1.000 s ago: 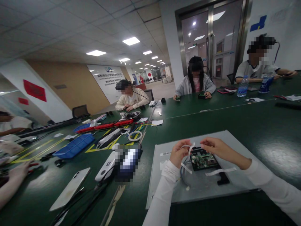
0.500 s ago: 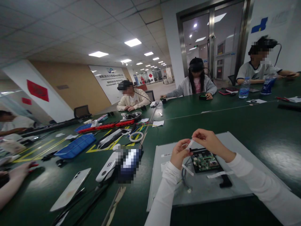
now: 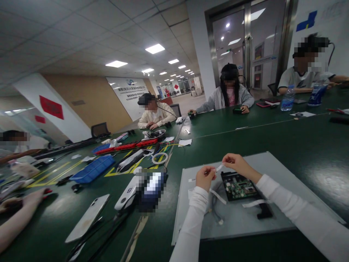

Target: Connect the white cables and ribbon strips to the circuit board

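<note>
Between my two hands a short white strip (image 3: 219, 167), perhaps tape, is stretched. My left hand (image 3: 205, 177) pinches its lower left end, and my right hand (image 3: 236, 163) pinches the upper right end. Just below them a green circuit board (image 3: 240, 187) in a black frame lies on a flat grey panel (image 3: 231, 227). A grey cable (image 3: 216, 211) with a white plug rests left of the board. Other white strips lie there too, one beside the cable and another white strip (image 3: 255, 203) near a black part (image 3: 265, 213) at the lower right.
Left of the panel lie a white phone (image 3: 88, 218), a white device (image 3: 128, 193) with black cables, a blue tray (image 3: 94, 169) and a tape roll (image 3: 159, 158). A co-worker's hand (image 3: 34, 200) is at far left. Other people sit across the green table (image 3: 218, 140); a water bottle (image 3: 287, 99) stands there.
My left hand has closed into a tighter pinch on the strip and shifted slightly down. The view has turned a little to the left. The board and panel stay put.
</note>
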{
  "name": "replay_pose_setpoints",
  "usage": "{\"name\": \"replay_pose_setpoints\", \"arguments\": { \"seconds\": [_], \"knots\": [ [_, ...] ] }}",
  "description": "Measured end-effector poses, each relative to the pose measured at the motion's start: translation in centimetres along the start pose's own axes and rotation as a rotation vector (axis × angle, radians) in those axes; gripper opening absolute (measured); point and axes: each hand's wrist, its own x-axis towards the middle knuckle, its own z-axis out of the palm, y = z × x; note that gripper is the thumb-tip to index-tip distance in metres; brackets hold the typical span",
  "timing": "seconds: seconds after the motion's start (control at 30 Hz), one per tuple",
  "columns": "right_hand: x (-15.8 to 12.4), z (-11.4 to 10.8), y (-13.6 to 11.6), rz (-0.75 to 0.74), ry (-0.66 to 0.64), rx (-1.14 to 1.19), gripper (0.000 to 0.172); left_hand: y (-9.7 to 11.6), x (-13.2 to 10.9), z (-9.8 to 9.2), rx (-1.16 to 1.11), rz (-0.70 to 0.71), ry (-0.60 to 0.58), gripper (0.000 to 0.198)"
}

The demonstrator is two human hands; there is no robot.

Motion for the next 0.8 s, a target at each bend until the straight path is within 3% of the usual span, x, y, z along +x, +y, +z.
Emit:
{"name": "replay_pose_setpoints", "arguments": {
  "seconds": [0.17,0.3,0.5,0.8],
  "knots": [
    [-0.5,0.1,0.8,0.005,0.000,-0.050,0.017,-1.1,0.1,-0.1,0.159,0.007,-0.019,0.014],
    [-0.9,0.1,0.8,-0.006,0.009,-0.086,0.013,-1.6,0.0,-0.1,0.376,0.034,-0.104,0.008],
    [-1.2,0.2,0.7,-0.027,0.042,-0.108,0.012,-1.2,-0.2,-0.1,0.650,0.206,-0.145,0.014],
    [-1.1,0.2,1.0,-0.045,0.104,-0.082,0.013,-1.2,-0.4,0.1,0.678,0.208,-0.172,0.011]
  ]
}}
